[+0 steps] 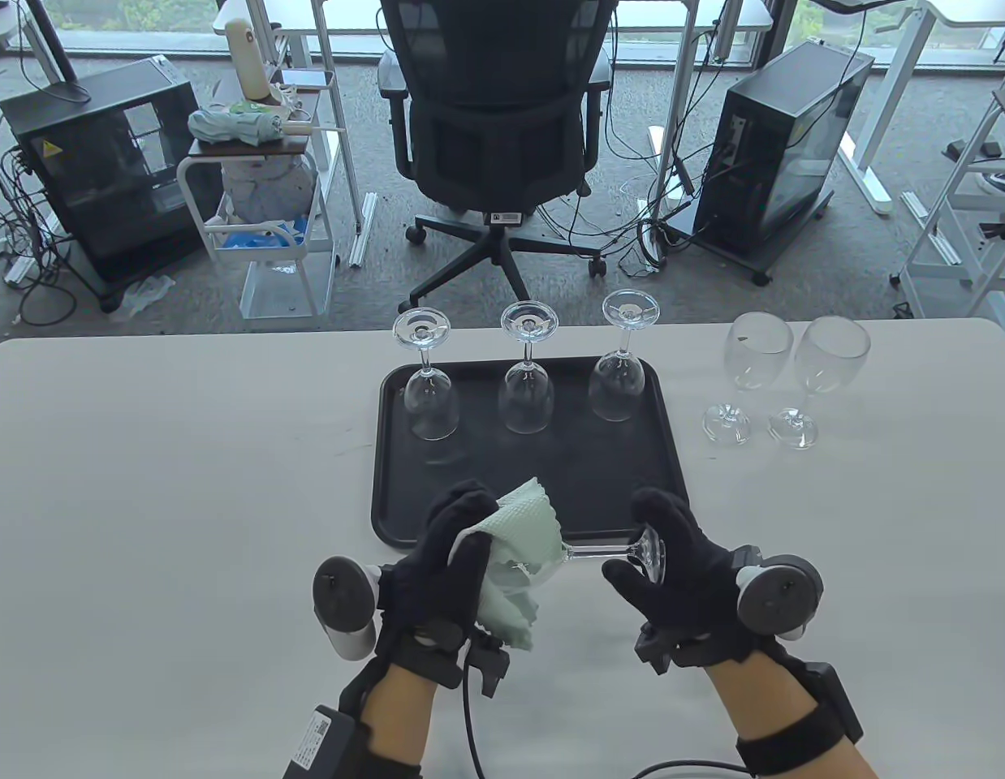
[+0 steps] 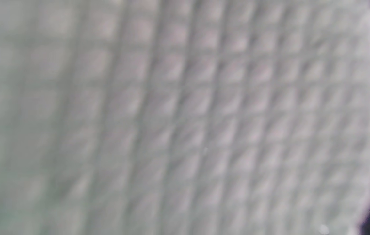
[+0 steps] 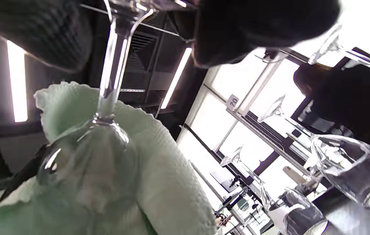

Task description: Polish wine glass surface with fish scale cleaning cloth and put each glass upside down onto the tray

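Observation:
A wine glass (image 1: 608, 554) lies sideways above the table's front, its bowl wrapped in the pale green fish scale cloth (image 1: 523, 540). My left hand (image 1: 454, 560) grips the cloth around the bowl. My right hand (image 1: 657, 560) pinches the glass's foot (image 1: 653, 549). In the right wrist view the stem (image 3: 111, 65) runs down into the cloth-covered bowl (image 3: 90, 169). The left wrist view is filled by blurred cloth (image 2: 185, 117). Three glasses (image 1: 431, 402) (image 1: 527, 393) (image 1: 618, 381) stand upside down along the far side of the black tray (image 1: 389, 487).
Two upright wine glasses (image 1: 750, 365) (image 1: 823, 369) stand on the white table (image 1: 145, 487) to the right of the tray. Beyond the table's far edge are an office chair (image 1: 498, 122), computer towers and a small cart.

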